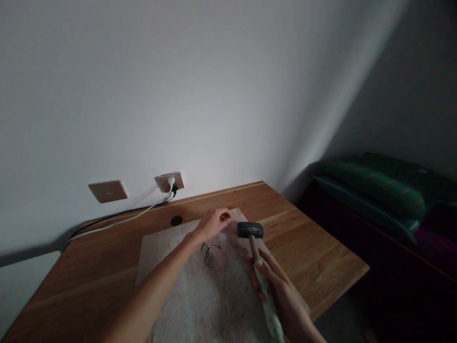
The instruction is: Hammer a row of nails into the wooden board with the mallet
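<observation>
My right hand [273,276] is wrapped round the pale wooden handle of a mallet [250,230] with a black head. The mallet's head is raised over the right side of a whitish board [171,305]. Over the far part of that board, my left hand [216,223] has its fingers curled together. What it pinches, if anything, is too small and dark to make out. Several small shiny metal pieces [207,257] lie on the board, just nearer than my left hand.
The board rests on a wooden table [314,257] against a white wall. A wall socket [169,182] has a white and a black cable running left along the table's back edge. A round cable hole [176,220] is in the tabletop. Green bedding [378,190] lies at the right.
</observation>
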Demonstrator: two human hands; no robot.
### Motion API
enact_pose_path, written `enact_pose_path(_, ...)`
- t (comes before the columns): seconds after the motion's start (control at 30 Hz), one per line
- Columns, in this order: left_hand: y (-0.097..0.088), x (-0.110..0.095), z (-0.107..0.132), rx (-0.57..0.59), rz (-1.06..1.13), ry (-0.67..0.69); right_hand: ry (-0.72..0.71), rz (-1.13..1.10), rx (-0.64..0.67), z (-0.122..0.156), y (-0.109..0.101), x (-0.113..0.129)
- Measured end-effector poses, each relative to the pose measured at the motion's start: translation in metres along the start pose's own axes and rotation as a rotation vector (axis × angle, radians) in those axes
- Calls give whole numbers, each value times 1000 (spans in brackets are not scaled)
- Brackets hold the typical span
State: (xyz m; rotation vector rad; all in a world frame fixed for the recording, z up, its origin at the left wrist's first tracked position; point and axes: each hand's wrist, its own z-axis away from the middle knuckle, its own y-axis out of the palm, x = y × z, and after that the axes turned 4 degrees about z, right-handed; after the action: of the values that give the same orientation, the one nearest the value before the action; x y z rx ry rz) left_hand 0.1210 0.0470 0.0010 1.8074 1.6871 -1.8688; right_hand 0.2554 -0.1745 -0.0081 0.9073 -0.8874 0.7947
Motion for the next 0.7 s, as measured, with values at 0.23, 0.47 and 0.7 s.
enact_pose_path(0.23, 21, 12, 1, -52, -45, -51, -13, -23, 12, -1, -4, 0)
enact_pose_path(0.47, 21, 19, 7, -81, -45, -25, -18, 23, 56, -8, -15, -4)
enact_pose_path(0.7, 22, 15, 7, -52, -71, 49, 78, -151, 190, -25, -26, -11)
